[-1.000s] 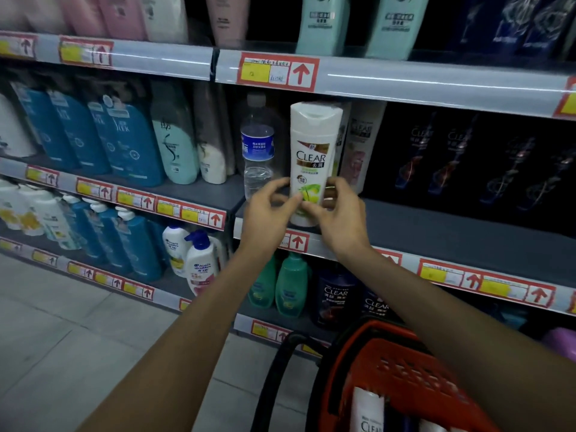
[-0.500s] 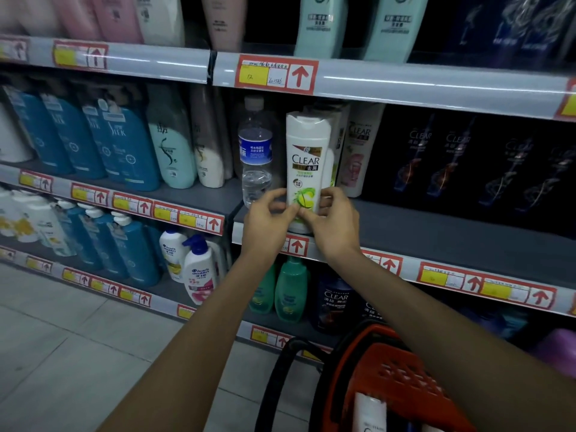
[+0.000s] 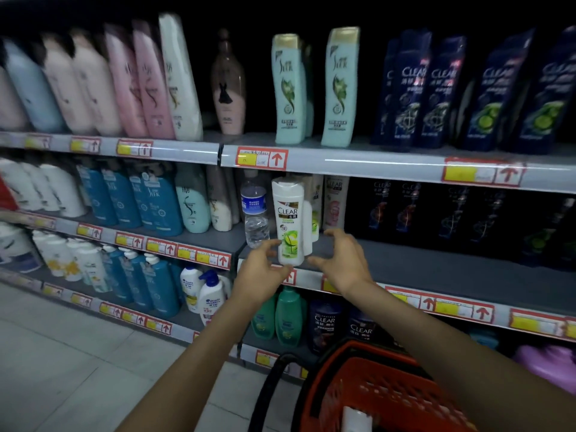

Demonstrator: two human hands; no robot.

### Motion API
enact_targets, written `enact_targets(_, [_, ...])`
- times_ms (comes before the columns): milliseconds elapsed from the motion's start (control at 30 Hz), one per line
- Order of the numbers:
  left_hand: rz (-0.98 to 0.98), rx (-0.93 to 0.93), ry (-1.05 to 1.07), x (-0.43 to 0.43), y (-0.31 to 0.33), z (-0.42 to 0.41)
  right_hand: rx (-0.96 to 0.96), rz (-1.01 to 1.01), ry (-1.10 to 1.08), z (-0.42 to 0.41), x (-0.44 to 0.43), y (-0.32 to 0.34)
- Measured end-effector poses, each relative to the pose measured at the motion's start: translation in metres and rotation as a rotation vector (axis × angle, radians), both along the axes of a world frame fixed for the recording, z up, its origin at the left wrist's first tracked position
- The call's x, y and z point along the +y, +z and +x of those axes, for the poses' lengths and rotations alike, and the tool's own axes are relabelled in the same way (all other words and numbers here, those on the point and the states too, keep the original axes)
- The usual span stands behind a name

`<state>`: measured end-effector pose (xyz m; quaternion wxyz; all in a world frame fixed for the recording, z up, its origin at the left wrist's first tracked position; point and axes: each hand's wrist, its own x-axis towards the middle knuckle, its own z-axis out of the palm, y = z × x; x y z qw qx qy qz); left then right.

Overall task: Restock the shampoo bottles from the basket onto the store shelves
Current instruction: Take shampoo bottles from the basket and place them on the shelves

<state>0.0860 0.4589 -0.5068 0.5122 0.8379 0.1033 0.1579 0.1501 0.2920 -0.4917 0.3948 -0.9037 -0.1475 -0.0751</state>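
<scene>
Shelf (image 3: 436, 269) middle tier, orange basket (image 3: 389, 394) at 6 o'clock below, white CLEAR bottle (image 3: 290, 213) upright on the shelf's front lip, long axis 12-to-6, left hand (image 3: 258, 279) nearer, just beside its base at 7 o'clock, right hand (image 3: 346, 263) apart at 4 o'clock, both spread wide, holding nothing.
</scene>
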Motion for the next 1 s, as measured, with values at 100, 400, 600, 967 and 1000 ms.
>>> enact_targets(100, [0.156,0.027,-0.011,-0.014,0.015,-0.023,-0.01,-0.057,0.062,-0.019,-0.024,0.025])
enact_targets(400, [0.752,0.122,-0.079,-0.069,0.055,-0.073,0.0,-0.434,0.163,-0.064,-0.115,0.056])
enact_targets(600, [0.932,0.134,-0.173,-0.125,0.031,-0.083,0.077,-0.605,0.221,-0.092,-0.193,0.032])
enact_targets(967, [0.964,0.418,-0.499,-0.213,-0.115,-0.094,0.439,-0.758,0.371,-0.147,-0.302,-0.121])
enact_targets(1000, [0.961,0.442,-0.516,-0.221,-0.127,-0.094,0.452,-0.81,0.381,-0.151,-0.307,-0.129])
